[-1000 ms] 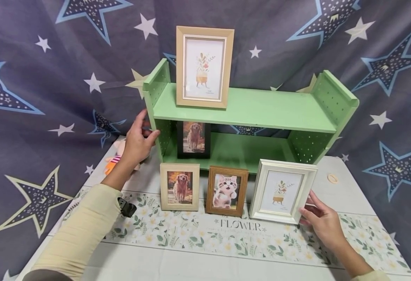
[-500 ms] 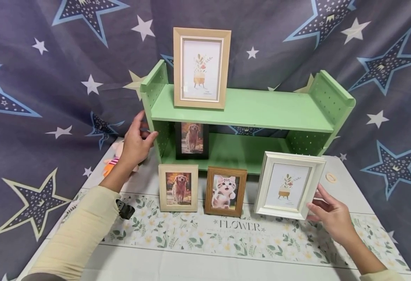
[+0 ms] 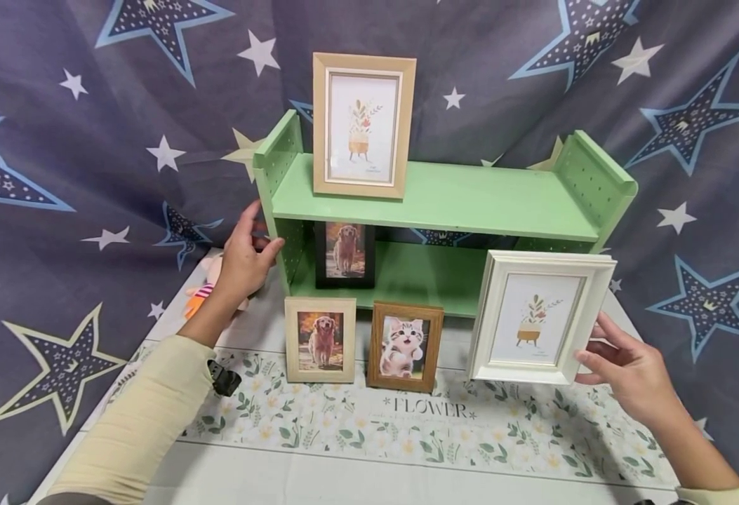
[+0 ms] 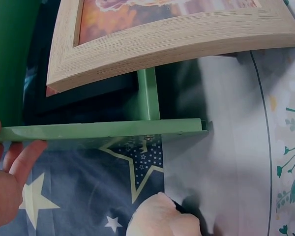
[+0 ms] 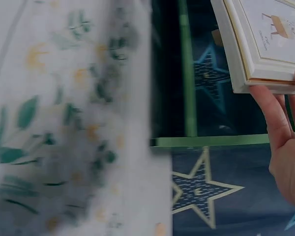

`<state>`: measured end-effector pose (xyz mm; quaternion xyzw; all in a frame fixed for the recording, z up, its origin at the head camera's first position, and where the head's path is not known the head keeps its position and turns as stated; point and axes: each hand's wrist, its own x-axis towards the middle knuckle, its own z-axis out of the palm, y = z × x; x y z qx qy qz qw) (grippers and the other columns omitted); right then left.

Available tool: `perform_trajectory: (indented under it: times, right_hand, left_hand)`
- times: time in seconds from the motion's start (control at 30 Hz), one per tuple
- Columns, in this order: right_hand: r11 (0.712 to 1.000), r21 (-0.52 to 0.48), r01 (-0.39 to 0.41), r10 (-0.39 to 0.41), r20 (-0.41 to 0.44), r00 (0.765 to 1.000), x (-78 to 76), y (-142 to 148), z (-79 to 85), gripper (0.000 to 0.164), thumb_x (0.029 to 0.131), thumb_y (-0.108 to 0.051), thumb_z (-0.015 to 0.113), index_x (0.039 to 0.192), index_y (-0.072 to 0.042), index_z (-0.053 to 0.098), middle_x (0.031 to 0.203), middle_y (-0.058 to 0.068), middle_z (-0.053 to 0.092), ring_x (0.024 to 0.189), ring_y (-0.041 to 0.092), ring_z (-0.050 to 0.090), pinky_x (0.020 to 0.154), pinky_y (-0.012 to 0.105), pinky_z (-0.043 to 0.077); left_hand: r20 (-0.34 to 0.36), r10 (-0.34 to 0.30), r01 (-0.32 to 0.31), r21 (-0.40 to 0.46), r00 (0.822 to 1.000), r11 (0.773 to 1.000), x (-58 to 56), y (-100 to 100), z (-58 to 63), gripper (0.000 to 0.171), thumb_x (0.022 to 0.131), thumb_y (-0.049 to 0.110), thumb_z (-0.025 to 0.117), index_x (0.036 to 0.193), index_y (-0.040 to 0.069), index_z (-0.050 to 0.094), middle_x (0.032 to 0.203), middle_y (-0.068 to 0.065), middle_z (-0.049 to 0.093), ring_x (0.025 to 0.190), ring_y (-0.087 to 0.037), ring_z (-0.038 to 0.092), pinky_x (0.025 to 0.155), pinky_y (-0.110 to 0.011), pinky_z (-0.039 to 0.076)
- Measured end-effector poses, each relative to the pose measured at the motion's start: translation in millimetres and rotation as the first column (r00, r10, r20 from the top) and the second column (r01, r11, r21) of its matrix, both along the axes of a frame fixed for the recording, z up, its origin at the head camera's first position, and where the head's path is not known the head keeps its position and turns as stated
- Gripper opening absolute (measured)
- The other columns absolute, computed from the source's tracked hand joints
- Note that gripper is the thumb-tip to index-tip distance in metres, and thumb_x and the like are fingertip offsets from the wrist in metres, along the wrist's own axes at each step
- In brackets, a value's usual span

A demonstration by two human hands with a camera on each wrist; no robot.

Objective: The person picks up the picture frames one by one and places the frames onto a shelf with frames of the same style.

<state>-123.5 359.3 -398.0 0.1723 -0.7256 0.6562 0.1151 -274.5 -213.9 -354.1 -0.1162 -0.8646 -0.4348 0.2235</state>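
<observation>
Head view showed the white photo frame (image 3: 541, 319) held above the surface (image 3: 318, 470), before the right part of the green shelf (image 3: 483, 195), the right hand (image 3: 631, 372) pinching its right border. The left hand (image 3: 243, 261), fingers relaxed, touched the shelf's left end. The frame looked stiff and probably light; its smooth border might slip and any glazing crack, so gripping by the sides seemed wisest.
</observation>
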Motion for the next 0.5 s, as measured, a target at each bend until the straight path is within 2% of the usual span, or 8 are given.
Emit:
perform_trajectory:
  times: [0.13,0.23,0.33,0.5]
  right_hand:
    - [0.995,-0.085,-0.050,0.044,-0.067,0.997,-1.2,-1,19.6,0.075,0.085,0.033,0.053,0.153,0.003,0.039,0.111,-0.003,0.075,0.093,0.008,0.076,0.056,0.031,0.060]
    - [0.979,-0.172,-0.112,0.093,-0.115,0.989,-2.2,-2,32.4,0.076,0.084,0.036,0.051,0.152,0.005,0.038,0.114,0.004,0.076,0.094,0.013,0.077,0.056,0.032,0.060]
    - [0.959,-0.232,-0.164,0.131,-0.153,0.979,-2.9,-4,45.5,0.074,0.084,0.035,0.051,0.151,0.006,0.037,0.117,0.009,0.075,0.096,0.017,0.077,0.057,0.033,0.060]
    - [0.966,-0.170,-0.193,0.159,-0.193,0.968,-1.1,-5,74.2,0.076,0.085,0.034,0.051,0.153,0.006,0.032,0.118,0.009,0.074,0.100,0.016,0.076,0.058,0.031,0.060]
  left_hand:
    - [0.005,-0.002,0.002,0.007,1.000,1.000,0.5,0,-0.4,0.075,0.099,0.012,0.067,0.162,0.022,0.027,0.120,-0.023,0.062,0.084,-0.020,0.066,0.058,-0.008,0.050]
    - [0.012,-0.004,0.004,0.008,1.000,1.000,0.8,0,-0.3,0.075,0.099,0.012,0.066,0.162,0.022,0.026,0.121,-0.024,0.061,0.088,-0.031,0.067,0.058,-0.008,0.049]
    - [0.014,0.000,0.000,0.003,1.000,1.000,0.8,1,-0.2,0.075,0.099,0.012,0.066,0.162,0.023,0.026,0.121,-0.023,0.061,0.089,-0.032,0.068,0.059,-0.008,0.049]
    - [0.012,0.009,-0.009,-0.005,1.000,1.000,0.7,1,-0.4,0.075,0.099,0.013,0.066,0.162,0.022,0.026,0.122,-0.023,0.060,0.091,-0.034,0.068,0.060,-0.007,0.047]
